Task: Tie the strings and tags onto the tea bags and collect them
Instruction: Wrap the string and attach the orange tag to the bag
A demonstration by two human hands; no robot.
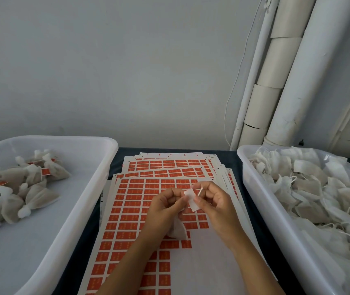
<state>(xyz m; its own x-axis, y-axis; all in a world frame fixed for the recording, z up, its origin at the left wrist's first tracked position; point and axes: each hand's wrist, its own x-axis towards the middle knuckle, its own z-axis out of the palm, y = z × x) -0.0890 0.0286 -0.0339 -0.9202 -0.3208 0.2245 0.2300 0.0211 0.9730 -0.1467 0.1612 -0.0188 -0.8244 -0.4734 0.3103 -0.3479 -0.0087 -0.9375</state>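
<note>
Left of the sticker sheets (140, 209), the finished-bag tray (97, 167) is holding tagged bags. Above the sheets, the left hand (165, 206) is gripping a tea bag (177, 229) while the right hand (212, 201) is pinching a tag (192, 199); folding it squarely over the string seems wise. Right of the sheets, the supply tray (255, 188) is waiting, with pipes (276, 81) behind it.

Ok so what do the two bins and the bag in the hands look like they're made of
Left bin and right bin: probably plastic, since the walls are whitish, translucent and smooth with rounded rims. Bag below the left hand: looks like thin matte filter paper or nonwoven mesh, soft and crumpled; which one can't be told.
</note>
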